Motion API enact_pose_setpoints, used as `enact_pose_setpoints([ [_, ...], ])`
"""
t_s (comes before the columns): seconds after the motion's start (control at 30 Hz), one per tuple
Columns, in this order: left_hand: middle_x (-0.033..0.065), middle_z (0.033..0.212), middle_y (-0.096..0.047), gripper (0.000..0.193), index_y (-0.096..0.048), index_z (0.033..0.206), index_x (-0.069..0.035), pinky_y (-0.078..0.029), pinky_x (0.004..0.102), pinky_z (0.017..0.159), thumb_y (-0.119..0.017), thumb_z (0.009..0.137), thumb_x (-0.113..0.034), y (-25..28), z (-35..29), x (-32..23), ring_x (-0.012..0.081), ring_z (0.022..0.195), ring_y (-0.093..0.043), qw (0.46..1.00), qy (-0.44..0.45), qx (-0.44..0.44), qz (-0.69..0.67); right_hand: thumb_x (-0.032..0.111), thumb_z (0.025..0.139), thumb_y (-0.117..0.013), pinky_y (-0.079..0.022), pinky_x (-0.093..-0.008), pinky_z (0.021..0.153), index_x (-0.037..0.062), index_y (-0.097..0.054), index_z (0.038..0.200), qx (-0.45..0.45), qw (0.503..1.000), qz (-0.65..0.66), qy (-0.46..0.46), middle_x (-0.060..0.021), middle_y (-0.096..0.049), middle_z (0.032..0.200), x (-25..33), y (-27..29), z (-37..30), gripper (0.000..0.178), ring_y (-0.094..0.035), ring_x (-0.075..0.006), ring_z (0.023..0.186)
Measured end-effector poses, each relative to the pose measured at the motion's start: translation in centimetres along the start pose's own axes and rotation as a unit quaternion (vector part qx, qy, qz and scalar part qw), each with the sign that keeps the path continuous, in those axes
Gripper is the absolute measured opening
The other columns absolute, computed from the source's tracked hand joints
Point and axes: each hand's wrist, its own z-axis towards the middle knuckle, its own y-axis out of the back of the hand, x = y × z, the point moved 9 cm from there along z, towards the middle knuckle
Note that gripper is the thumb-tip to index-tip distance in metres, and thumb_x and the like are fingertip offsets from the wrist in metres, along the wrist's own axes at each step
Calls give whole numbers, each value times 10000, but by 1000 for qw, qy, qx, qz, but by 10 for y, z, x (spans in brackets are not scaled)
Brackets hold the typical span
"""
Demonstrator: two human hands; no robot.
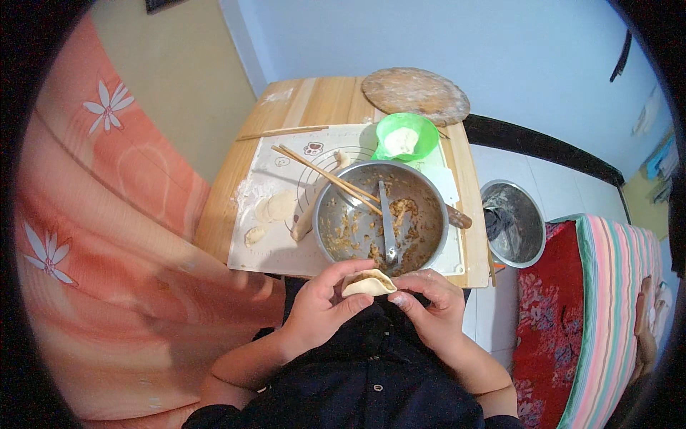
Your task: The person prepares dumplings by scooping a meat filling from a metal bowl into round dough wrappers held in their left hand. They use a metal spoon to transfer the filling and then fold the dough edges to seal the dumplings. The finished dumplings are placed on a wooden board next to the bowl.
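My left hand [321,309] holds a half-folded dumpling [367,284] just beyond the table's near edge, with brown filling showing along its open top. The fingertips of my right hand [434,306] pinch the dumpling's right end. Right behind my hands stands a steel bowl [325,239] with brown filling [404,214] stuck to its bottom and walls. A flat metal utensil [388,227] lies inside it, and wooden chopsticks [321,174] rest over its left rim. Left of the bowl are pale dough wrappers [277,207] and a small folded dumpling [254,236].
A rolling pin [304,223] lies partly hidden by the bowl on the white mat [250,259]. Behind are a green bowl [430,136] with white flour and a round wooden board [416,94]. A metal basin [532,247] stands right of the wooden table [214,211]; an orange curtain [136,286] hangs left.
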Motion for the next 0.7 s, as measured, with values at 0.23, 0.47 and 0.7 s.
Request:
enact_pose_setpoints([
  [0.23, 90, 1142, -598, 455, -480, 1274, -37, -482, 262, 863, -650, 853, -64, 0, -3, 1, 127, 1024, -587, 997, -22, -15, 70, 50, 763, -722, -498, -293, 690, 12, -675, 900, -4, 999, -33, 30, -104, -680, 855, 5, 3, -2, 149, -640, -209, 758],
  [0.47, 90, 1121, -613, 449, -497, 1264, -48, -496, 260, 833, -662, 847, -80, 1, -4, 1, 124, 998, -599, 995, -46, -24, 88, 5, 747, -707, -520, -307, 728, 26, -672, 945, -9, 996, -81, 37, -115, -682, 902, 14, 4, -1, 202, -659, -234, 827],
  [0.7, 92, 1120, -615, 429, -520, 1239, -47, -501, 264, 826, -671, 841, -96, -2, -4, 4, 128, 1000, -600, 996, -23, -12, 89, -26, 717, -709, -525, -317, 739, 42, -688, 901, 25, 989, -92, 111, -110, -681, 914, 25, 2, 0, 197, -657, -240, 847],
])
